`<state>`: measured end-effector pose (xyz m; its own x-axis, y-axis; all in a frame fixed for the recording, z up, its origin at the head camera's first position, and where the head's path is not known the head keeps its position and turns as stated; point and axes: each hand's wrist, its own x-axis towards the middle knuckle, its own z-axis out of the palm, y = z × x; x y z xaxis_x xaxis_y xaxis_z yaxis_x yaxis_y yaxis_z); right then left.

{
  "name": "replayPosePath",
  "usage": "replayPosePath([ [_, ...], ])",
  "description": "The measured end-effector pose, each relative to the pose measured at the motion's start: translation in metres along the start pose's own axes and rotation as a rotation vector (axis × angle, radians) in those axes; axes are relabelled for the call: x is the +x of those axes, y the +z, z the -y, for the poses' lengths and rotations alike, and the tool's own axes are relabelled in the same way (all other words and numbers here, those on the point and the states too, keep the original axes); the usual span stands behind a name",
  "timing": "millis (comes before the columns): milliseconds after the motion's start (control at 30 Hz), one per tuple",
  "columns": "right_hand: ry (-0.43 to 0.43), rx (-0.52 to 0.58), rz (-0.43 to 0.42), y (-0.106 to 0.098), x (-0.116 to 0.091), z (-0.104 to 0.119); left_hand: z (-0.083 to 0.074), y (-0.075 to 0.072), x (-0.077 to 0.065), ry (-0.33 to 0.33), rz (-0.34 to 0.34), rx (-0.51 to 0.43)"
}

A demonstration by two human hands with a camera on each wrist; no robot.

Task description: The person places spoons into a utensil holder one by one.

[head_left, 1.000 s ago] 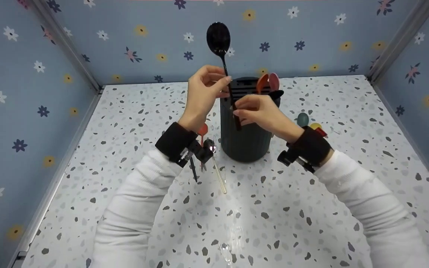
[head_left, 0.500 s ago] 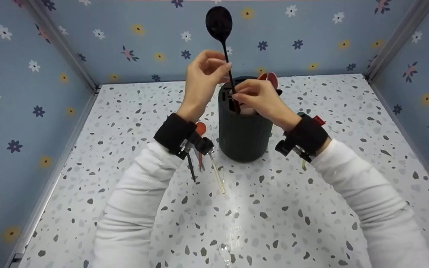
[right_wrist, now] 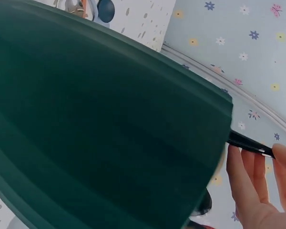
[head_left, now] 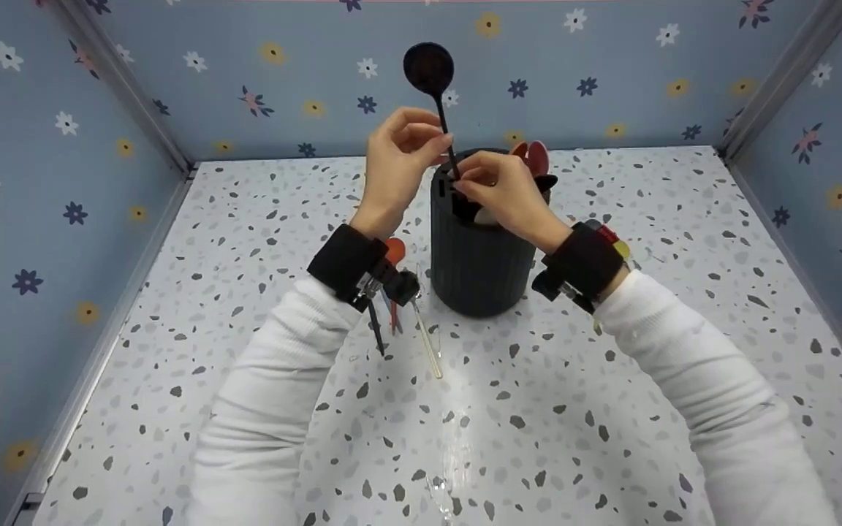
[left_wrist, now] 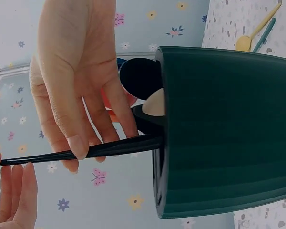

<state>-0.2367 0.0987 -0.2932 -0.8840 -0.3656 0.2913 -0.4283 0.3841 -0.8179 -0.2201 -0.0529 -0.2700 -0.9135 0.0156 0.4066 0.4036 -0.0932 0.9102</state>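
A long-handled black spoon (head_left: 428,68) stands bowl up, tilted slightly left, over the dark green utensil holder (head_left: 483,270). My left hand (head_left: 400,164) pinches its handle below the bowl. Lower down, my right hand (head_left: 512,193) pinches the same handle between thumb and fingers, close above the rim. In the left wrist view the handle's lower end (left_wrist: 148,142) goes in at the holder's mouth; its tip is hidden inside. The holder also bears a red spoon (head_left: 537,158), an orange one beside it and a black spoon (left_wrist: 139,78).
Left of the holder lie an orange-red spoon (head_left: 395,250), a dark handle (head_left: 376,329) and a pale-handled utensil (head_left: 428,343). On its other side are a yellow spoon (left_wrist: 243,44) and a green utensil (left_wrist: 265,34). Flowered panels (head_left: 304,80) wall the table at the back and sides.
Both hands rose with the spoon, then the spoon came down with its handle end into the holder's mouth. My right hand now is higher, at the rim.
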Motion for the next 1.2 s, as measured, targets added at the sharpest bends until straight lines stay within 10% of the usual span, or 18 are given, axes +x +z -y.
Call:
replayPosePath([
  [700, 0.063, 0.066, -0.094, 0.003, 0.002, -0.009, 0.043, -0.014, -0.003, -0.174, -0.147, 0.014],
  [1200, -0.005, 0.168, 0.04, 0.009, -0.022, -0.003, 0.075, -0.048, -0.021, -0.338, -0.229, 0.052],
])
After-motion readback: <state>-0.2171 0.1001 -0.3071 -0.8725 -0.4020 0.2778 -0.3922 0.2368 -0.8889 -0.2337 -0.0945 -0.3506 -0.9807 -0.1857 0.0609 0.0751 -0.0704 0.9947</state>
